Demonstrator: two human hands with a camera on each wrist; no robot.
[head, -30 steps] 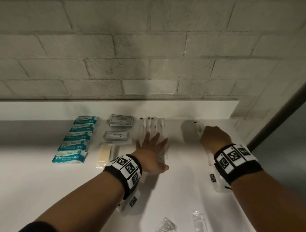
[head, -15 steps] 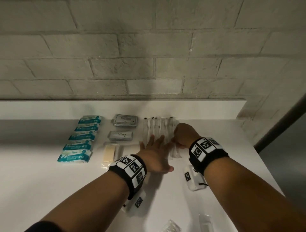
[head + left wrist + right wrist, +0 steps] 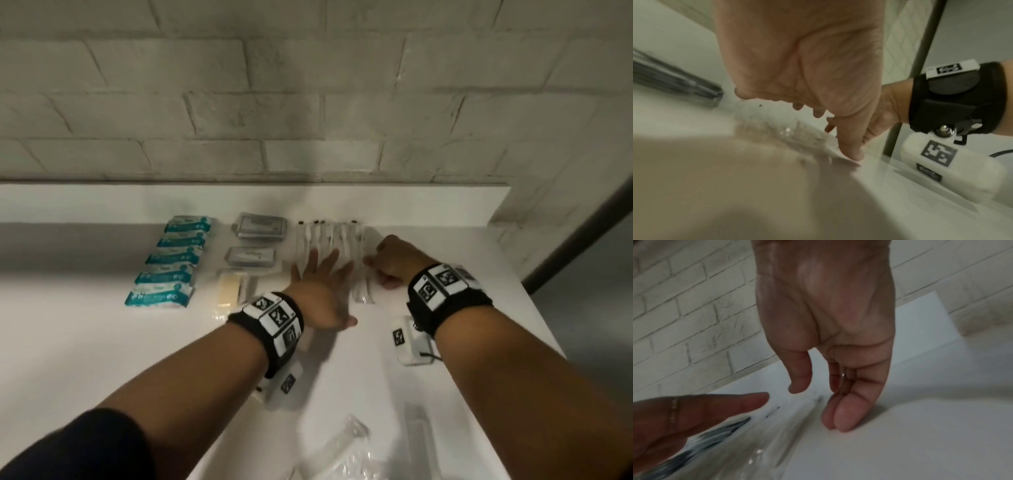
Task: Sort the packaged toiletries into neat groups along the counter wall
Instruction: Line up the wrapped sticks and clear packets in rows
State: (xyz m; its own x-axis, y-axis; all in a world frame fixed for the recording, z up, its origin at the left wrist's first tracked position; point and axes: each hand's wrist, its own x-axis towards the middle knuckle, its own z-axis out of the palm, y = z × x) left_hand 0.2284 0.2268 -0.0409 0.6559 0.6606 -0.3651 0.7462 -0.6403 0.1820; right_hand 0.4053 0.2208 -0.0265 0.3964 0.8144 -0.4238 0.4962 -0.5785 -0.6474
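White counter (image 3: 102,342) under pale grey brick wall (image 3: 308,102) with darker mortar lines. Teal-and-white packets (image 3: 164,274) in a column at left. Grey sachets (image 3: 260,228), each with a paler label. Pale yellow bar (image 3: 228,289) in clear wrap. Clear sleeves (image 3: 329,240) holding white sticks tipped black. Black wristbands (image 3: 448,301) carrying white tiles printed with black square codes. White camera box (image 3: 411,342) with one black code mark. Dark sleeve (image 3: 85,445) at lower left. Clear, glinting wrappers (image 3: 342,445) at bottom edge. Dark grey strip (image 3: 582,240) slanting along right side.
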